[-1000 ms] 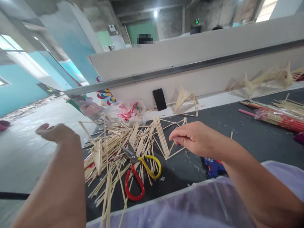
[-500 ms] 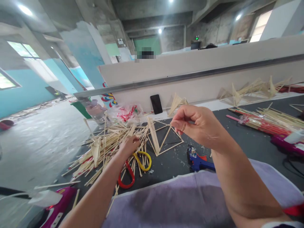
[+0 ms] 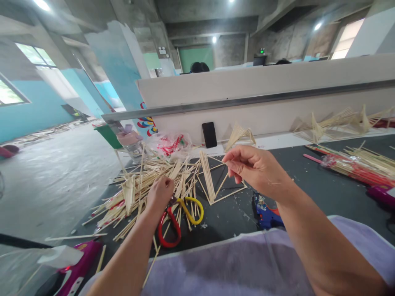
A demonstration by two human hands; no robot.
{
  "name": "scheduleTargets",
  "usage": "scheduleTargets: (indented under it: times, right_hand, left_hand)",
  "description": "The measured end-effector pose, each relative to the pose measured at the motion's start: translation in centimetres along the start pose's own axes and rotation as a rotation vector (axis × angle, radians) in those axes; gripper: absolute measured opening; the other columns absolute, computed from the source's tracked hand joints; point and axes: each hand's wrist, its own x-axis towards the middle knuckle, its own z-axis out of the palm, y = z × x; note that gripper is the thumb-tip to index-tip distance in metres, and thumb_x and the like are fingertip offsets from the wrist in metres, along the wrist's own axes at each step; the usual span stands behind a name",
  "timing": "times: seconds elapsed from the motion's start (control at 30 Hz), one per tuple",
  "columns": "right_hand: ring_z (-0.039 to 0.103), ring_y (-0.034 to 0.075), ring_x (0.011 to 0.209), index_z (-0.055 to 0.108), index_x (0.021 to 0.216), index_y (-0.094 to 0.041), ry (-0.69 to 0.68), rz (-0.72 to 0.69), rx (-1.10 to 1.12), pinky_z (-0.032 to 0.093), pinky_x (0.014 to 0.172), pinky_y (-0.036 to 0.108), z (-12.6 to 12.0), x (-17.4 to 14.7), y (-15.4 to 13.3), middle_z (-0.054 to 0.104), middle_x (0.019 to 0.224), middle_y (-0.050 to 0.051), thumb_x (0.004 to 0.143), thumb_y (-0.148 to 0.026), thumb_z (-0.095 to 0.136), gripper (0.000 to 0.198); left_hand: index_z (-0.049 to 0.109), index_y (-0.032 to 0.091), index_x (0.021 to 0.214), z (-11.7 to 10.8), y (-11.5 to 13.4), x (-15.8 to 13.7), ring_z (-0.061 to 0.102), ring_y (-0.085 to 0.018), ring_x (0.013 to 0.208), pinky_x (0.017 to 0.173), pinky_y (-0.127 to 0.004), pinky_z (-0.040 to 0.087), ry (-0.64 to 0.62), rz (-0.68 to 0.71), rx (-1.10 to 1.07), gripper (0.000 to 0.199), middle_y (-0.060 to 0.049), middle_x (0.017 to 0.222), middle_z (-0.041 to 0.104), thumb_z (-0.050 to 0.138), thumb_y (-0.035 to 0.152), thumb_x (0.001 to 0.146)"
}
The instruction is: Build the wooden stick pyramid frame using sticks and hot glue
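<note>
My left hand [image 3: 161,192] rests on a heap of thin wooden sticks [image 3: 148,172], its fingers curled in; what they hold is hidden. Scissors with one red and one yellow handle loop [image 3: 196,210] lie just beside it, their blades mostly covered. My right hand [image 3: 251,167] is closed in a pinch, thumb against forefinger, over the far corner of a stick frame [image 3: 230,193]. Those fingers hide that corner, so I cannot tell whether they grip it. A fan of sticks [image 3: 207,176] rises at the frame's left side. Below my right hand lies a blue glue gun [image 3: 266,213].
A phone [image 3: 209,135] leans on the white partition [image 3: 247,86]. Finished stick shapes [image 3: 239,136] stand along its foot. Bundled sticks [image 3: 348,164] lie at right. Purple cloth [image 3: 234,263] covers the near edge; a magenta tool [image 3: 84,263] sits at lower left.
My left hand has drawn back slightly to the left, its fingers more curled. My right hand has shifted a little left over the frame's corner. The whole view has moved slightly.
</note>
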Motion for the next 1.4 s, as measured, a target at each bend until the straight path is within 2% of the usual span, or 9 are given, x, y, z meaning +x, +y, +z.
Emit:
scheduleTargets:
  times: [0.33,0.47,0.7,0.83,0.97,1.13,1.23,1.3,1.4]
  right_hand:
    - [0.053,0.008,0.05,0.058,0.078,-0.017,-0.034,0.078,-0.101,0.041,0.049,0.02,0.8,0.5,0.8,0.06,0.063,-0.001,0.084,-0.029,0.053,0.014]
    - [0.05,0.009,0.051,0.056,0.077,-0.016,-0.015,0.057,-0.157,0.036,0.048,0.021,0.7,0.5,1.1,0.058,0.06,-0.001,0.085,-0.034,0.051,0.02]
    - [0.046,0.008,0.05,0.052,0.065,-0.016,-0.051,0.069,-0.201,0.032,0.049,0.022,1.0,0.6,1.2,0.051,0.053,-0.002,0.088,-0.041,0.045,0.035]
    - [0.049,0.009,0.051,0.054,0.068,-0.016,-0.257,0.148,-0.204,0.033,0.05,0.021,4.1,0.7,2.6,0.055,0.055,-0.002,0.089,-0.035,0.043,0.03]
    - [0.057,0.014,0.071,0.06,0.084,-0.015,-0.416,0.153,-0.377,0.037,0.06,0.024,8.4,0.2,5.2,0.064,0.078,0.005,0.083,-0.022,0.049,0.013]
    - [0.059,0.023,0.091,0.056,0.103,-0.013,-0.556,0.232,-0.479,0.04,0.073,0.03,11.4,-1.0,7.6,0.063,0.098,0.013,0.079,-0.024,0.055,0.027]
    - [0.056,0.023,0.099,0.054,0.108,-0.014,-0.539,0.243,-0.401,0.041,0.08,0.03,12.0,-1.3,8.3,0.061,0.104,0.013,0.076,-0.021,0.058,0.032]
    - [0.06,0.021,0.089,0.051,0.109,-0.016,-0.496,0.346,-0.3,0.045,0.073,0.03,12.2,-1.2,8.5,0.06,0.102,0.01,0.075,-0.02,0.058,0.035]
    - [0.058,0.011,0.054,0.04,0.114,-0.019,-0.483,0.63,-0.03,0.044,0.045,0.023,12.6,-0.9,8.8,0.057,0.091,0.003,0.076,-0.019,0.052,0.04]
  left_hand:
    - [0.06,0.023,0.082,-2.0,-0.7,0.3,0.059,-0.021,0.081,0.072,-0.029,0.041,0.027,-0.109,0.037,0.023,-0.003,0.08,0.063,0.043,0.038,0.081]
    - [0.052,0.023,0.108,-1.6,-0.9,0.3,0.055,-0.022,0.099,0.082,-0.031,0.041,0.064,-0.078,0.024,0.031,-0.007,0.105,0.059,0.044,0.036,0.082]
    - [0.047,0.019,0.118,-1.7,-0.8,0.1,0.056,-0.032,0.102,0.079,-0.04,0.043,-0.212,-0.183,0.199,0.046,-0.016,0.117,0.054,0.043,0.044,0.079]
    - [0.045,0.021,0.121,-2.0,-0.8,0.1,0.06,-0.034,0.095,0.072,-0.04,0.044,-0.335,-0.216,0.264,0.049,-0.016,0.105,0.063,0.039,0.047,0.08]
    - [0.044,0.023,0.123,-1.8,-0.9,0.1,0.061,-0.033,0.093,0.071,-0.039,0.043,-0.339,-0.214,0.261,0.05,-0.014,0.098,0.066,0.039,0.048,0.08]
    - [0.044,0.022,0.123,-1.5,-1.4,0.2,0.061,-0.03,0.091,0.07,-0.036,0.042,-0.274,-0.24,0.174,0.051,-0.012,0.096,0.067,0.046,0.046,0.078]
    - [0.046,0.021,0.122,-1.2,-2.0,0.4,0.062,-0.027,0.089,0.068,-0.033,0.041,-0.244,-0.261,0.094,0.052,-0.009,0.094,0.067,0.05,0.044,0.076]
    - [0.047,0.021,0.121,-0.9,-2.4,0.5,0.062,-0.025,0.087,0.068,-0.031,0.041,-0.228,-0.278,0.041,0.051,-0.008,0.091,0.067,0.052,0.042,0.075]
    - [0.048,0.02,0.12,-0.5,-2.8,0.7,0.062,-0.025,0.086,0.068,-0.031,0.041,-0.199,-0.3,-0.005,0.05,-0.007,0.089,0.067,0.053,0.04,0.074]
